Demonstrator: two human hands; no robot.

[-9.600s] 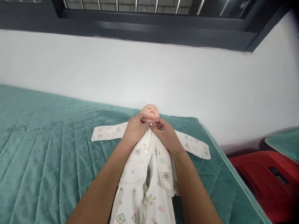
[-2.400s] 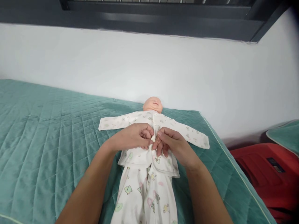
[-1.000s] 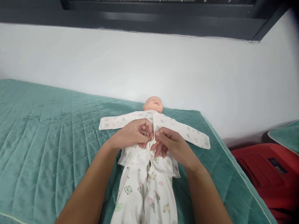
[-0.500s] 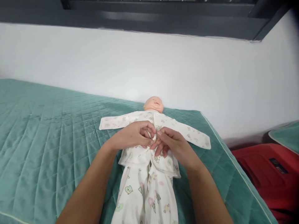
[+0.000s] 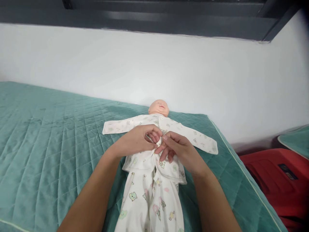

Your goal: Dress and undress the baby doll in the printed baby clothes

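Note:
A baby doll [image 5: 158, 108] lies on its back, dressed in a white printed shirt [image 5: 140, 161] and matching trousers [image 5: 145, 203]. Both shirt sleeves are spread out to the sides. Over the middle of the chest, my left hand [image 5: 141, 138] is closed with its fingers curled on the shirt's front opening. Close against it, my right hand [image 5: 175, 146] pinches the other front edge between thumb and index finger. The fingertips of both hands nearly meet, and they hide the fastening between them. Below the hands the shirt's front edges lie apart.
A green quilted cover [image 5: 60, 138] spreads beneath the doll, with its piped edge on the right. Beyond it is a white wall [image 5: 154, 64] under a dark metal beam [image 5: 154, 21]. A red plastic object [image 5: 275, 180] stands low at the right.
My left thumb has shifted slightly, and its fingers have moved a little up and to the right toward the right hand. The doll and its clothes lie as before.

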